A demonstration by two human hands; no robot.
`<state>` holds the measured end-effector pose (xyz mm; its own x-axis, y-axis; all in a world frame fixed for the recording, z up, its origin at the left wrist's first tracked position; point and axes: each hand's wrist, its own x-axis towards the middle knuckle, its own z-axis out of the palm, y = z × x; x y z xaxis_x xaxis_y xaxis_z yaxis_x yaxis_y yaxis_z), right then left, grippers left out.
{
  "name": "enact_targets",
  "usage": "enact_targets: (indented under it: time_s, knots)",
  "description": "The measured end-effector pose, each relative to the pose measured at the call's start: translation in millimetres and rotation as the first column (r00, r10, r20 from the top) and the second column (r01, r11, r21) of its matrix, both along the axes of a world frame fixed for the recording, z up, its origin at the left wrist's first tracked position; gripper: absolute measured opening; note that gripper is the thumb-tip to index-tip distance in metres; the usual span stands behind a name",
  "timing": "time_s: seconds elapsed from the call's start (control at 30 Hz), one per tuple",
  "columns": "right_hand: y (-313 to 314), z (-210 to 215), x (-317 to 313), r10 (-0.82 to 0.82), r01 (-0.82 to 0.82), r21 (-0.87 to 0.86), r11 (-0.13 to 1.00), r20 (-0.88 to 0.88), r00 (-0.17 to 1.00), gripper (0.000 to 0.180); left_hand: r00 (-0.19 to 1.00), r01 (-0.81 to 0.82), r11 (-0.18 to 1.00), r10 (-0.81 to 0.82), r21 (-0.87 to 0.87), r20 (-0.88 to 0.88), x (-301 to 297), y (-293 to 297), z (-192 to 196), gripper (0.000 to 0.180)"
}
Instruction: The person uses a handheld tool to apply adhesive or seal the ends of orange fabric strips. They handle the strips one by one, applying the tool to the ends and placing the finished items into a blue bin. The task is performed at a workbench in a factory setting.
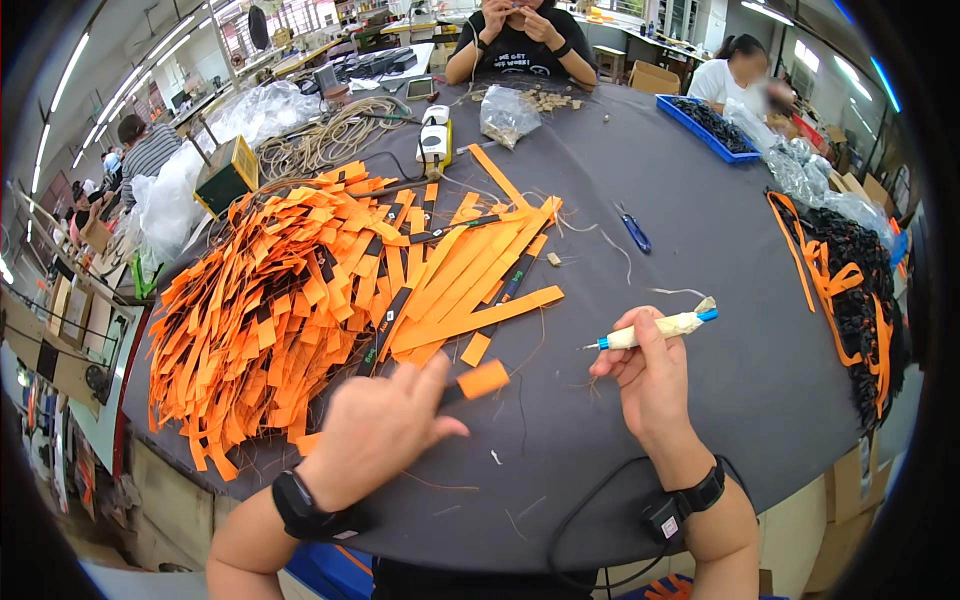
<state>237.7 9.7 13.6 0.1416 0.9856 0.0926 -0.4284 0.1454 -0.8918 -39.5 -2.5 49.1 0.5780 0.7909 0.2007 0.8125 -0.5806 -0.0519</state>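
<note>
Near the table's front, my left hand (385, 425) is blurred, with its thumb spread away from its fingers. Just beyond the fingers shows the orange end of a black-and-orange fabric strip (484, 380); the hand hides much of it. Raised to the right, my right hand (650, 385) closes on a pen-shaped tool (640, 333) wrapped in cream tape. The tool's thin metal tip points left, and a pale cord leaves its other end. A big heap of orange strips (270, 310) lies left of centre, with several longer strips (480, 265) fanned out beside it.
Blue-handled snips (635, 230) lie beyond my right hand. A power strip (434, 140), coiled cord (330, 135) and a plastic bag (508, 115) are farther back. Black strips (850, 290) pile up at the right edge. Across the table sits a person (520, 45); another is near a blue tray (745, 155).
</note>
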Motion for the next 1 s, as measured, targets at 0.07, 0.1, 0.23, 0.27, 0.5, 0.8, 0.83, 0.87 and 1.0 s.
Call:
enact_targets:
  time_s: [0.07, 0.1, 0.23, 0.27, 0.5, 0.8, 0.83, 0.87, 1.0]
  knots:
    - [-1, 0, -1, 0.012, -0.012, 0.006, 1.0, 0.008, 1.0, 0.025, 0.989, 0.149, 0.98, -0.148, -0.134, 0.017, 6, -4, -12, 0.062]
    - [-2, 0, -3, 0.036, -0.036, -0.005, 0.999, 0.01, 0.999, 0.025, 0.983, 0.186, 0.973, -0.184, -0.135, 0.031, 8, -4, -17, 0.062]
    - [-12, -3, -16, 0.164, -0.162, -0.073, 0.984, 0.022, 0.986, 0.022, 0.962, 0.264, 0.953, -0.248, -0.146, 0.116, 11, -2, -27, 0.054]
    - [-14, -4, -18, 0.203, -0.2, -0.096, 0.975, 0.026, 0.979, 0.022, 0.957, 0.268, 0.954, -0.248, -0.135, 0.148, 11, -2, -27, 0.05]
    - [-16, -7, -20, 0.268, -0.266, -0.134, 0.955, -0.007, 0.963, 0.023, 0.972, 0.197, 0.9, -0.126, -0.39, 0.2, 8, 7, -28, 0.026]
    - [-13, -8, -16, 0.261, -0.262, -0.109, 0.959, -0.024, 0.965, 0.024, 0.964, 0.217, 0.93, -0.157, -0.296, 0.215, 15, -4, -22, 0.013]
    - [-13, -8, -16, 0.261, -0.262, -0.105, 0.959, -0.02, 0.965, 0.024, 0.965, 0.225, 0.921, -0.164, -0.318, 0.207, 13, -2, -21, 0.012]
    - [-14, -6, -16, 0.262, -0.262, -0.1, 0.96, -0.016, 0.965, 0.024, 0.965, 0.232, 0.912, -0.172, -0.34, 0.198, 9, 1, -19, 0.012]
    - [-16, -5, -18, 0.281, -0.279, -0.098, 0.955, 0.007, 0.96, 0.024, 0.947, 0.255, 0.906, -0.163, -0.339, 0.276, 7, 8, -21, 0.016]
